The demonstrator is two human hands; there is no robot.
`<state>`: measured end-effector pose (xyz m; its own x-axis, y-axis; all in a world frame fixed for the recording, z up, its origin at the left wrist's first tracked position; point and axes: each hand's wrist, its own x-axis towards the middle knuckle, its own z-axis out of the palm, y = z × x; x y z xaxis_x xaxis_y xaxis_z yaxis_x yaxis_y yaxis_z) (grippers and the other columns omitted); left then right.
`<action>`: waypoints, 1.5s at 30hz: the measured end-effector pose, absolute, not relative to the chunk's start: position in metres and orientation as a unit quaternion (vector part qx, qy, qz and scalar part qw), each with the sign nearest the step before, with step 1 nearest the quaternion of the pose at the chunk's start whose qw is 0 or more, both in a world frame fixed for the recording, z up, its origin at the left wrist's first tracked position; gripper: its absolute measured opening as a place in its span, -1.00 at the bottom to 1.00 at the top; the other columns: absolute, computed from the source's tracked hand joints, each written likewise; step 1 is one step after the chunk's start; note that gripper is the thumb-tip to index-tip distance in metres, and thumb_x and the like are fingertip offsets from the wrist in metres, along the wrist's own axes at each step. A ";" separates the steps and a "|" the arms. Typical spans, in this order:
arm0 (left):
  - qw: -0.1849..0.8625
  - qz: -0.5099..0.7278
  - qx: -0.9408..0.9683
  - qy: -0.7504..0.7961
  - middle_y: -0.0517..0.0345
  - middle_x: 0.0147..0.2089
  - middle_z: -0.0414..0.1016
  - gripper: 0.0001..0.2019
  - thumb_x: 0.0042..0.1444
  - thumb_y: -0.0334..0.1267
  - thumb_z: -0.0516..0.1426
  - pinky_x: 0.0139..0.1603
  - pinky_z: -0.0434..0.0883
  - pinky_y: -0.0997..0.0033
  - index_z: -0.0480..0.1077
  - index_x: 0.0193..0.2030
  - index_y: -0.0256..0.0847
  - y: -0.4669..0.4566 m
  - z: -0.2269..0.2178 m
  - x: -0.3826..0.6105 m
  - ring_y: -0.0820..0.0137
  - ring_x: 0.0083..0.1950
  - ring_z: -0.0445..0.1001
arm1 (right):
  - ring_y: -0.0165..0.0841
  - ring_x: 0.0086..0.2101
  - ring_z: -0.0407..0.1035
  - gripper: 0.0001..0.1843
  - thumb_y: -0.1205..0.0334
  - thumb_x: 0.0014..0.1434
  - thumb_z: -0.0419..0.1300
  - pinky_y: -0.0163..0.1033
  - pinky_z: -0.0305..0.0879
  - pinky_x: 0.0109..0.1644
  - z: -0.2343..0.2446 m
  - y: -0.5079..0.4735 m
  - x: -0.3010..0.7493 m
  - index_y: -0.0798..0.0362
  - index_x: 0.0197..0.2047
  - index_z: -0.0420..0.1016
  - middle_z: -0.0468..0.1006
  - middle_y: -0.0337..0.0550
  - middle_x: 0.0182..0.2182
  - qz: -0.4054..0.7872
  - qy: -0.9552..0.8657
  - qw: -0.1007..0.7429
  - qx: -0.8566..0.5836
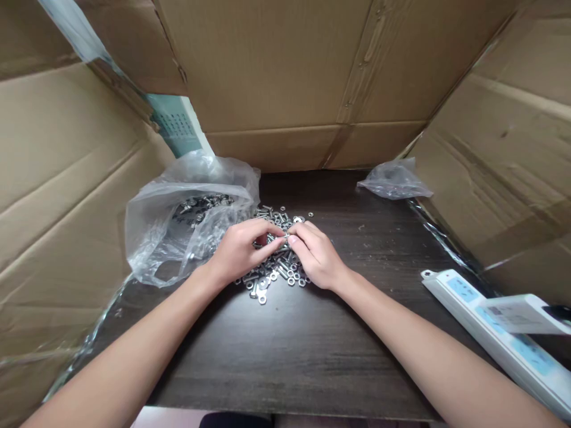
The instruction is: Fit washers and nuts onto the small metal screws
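Note:
Above a pile of loose metal nuts, bolts and washers, my hands meet fingertip to fingertip. A small silver bolt shows between them. My left hand is closed, thumb and forefinger pinching the bolt's left side. From the right, my right hand pinches the same small piece between thumb and forefinger. Whether a nut or washer is on the bolt is too small to tell, and the fingertips cover most of it. Part of the pile lies hidden under my hands.
Left of the pile, an open clear plastic bag contains many bolts. A smaller plastic bag lies at the back right. A white power strip with a plugged-in adapter borders the right side. Cardboard walls enclose the dark wooden table.

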<state>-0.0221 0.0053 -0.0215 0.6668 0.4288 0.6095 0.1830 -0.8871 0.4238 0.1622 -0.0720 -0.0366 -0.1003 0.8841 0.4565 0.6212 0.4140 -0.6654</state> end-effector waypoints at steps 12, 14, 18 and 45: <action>0.193 0.346 0.899 0.187 0.21 -0.33 0.52 -0.91 0.28 -0.28 0.21 -0.31 0.37 0.50 0.50 -0.17 -0.24 0.005 -0.023 -0.022 0.53 -0.41 0.39 | -0.30 -0.30 0.27 -0.80 0.29 0.38 -0.04 -0.17 0.18 -0.17 -0.037 -0.071 0.161 0.02 -0.31 0.26 0.38 -0.17 -0.37 0.136 -0.731 0.425 -0.516; 0.196 0.341 0.900 0.189 0.20 -0.32 0.52 -0.91 0.29 -0.27 0.20 -0.30 0.38 0.50 0.50 -0.17 -0.24 0.005 -0.023 -0.023 0.53 -0.40 0.40 | -0.29 -0.29 0.27 -0.83 0.29 0.37 -0.03 -0.17 0.18 -0.17 -0.036 -0.071 0.161 0.02 -0.29 0.27 0.38 -0.16 -0.35 0.135 -0.730 0.424 -0.519; 0.193 0.344 0.900 0.186 0.19 -0.32 0.52 -0.91 0.28 -0.27 0.20 -0.30 0.39 0.50 0.49 -0.18 -0.24 0.006 -0.024 -0.022 0.52 -0.40 0.41 | -0.27 -0.28 0.27 -0.86 0.29 0.35 -0.02 -0.15 0.19 -0.16 -0.035 -0.072 0.161 0.02 -0.28 0.27 0.39 -0.14 -0.33 0.136 -0.728 0.420 -0.524; 0.202 0.333 0.903 0.181 0.16 -0.30 0.52 -0.90 0.30 -0.27 0.18 -0.28 0.39 0.47 0.48 -0.17 -0.25 0.006 -0.023 -0.023 0.50 -0.37 0.42 | -0.28 -0.29 0.24 -0.80 0.29 0.37 -0.02 -0.15 0.17 -0.17 -0.036 -0.071 0.162 0.02 -0.32 0.28 0.39 -0.15 -0.38 0.135 -0.731 0.423 -0.519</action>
